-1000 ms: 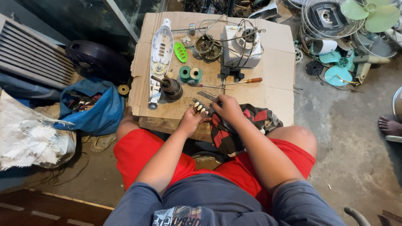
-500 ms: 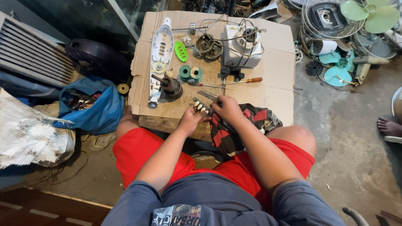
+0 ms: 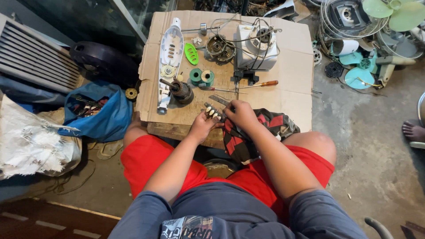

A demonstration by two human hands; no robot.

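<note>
Seen from above, we sit at a low wooden table covered by a flattened sheet of brown cardboard, knees in red shorts at the frame's centre. Our left hand and right hand meet at the table's near edge, both curled around a small dark switch block with a row of pale push-buttons. The left cradles it from below and the right closes over its right end; how tightly the fingers grip we cannot tell.

Just beyond the hands lies a flat grey metal strip, and past that an orange-handled screwdriver. To the left stands a dark cylindrical motor rotor with its shaft, beside a long white plastic housing panel. Two green wire spools sit mid-table, and a white boxy fan motor housing trailing grey wires fills the upper centre. A red-and-black patterned cloth drapes over our right thigh.

In our judgement, the block is held right over the table's edge, so a slipped grip could drop it or a loose button between our legs to the cluttered floor. The rotor, standing on end near the left wrist, could be knocked over by a careless elbow.
</note>
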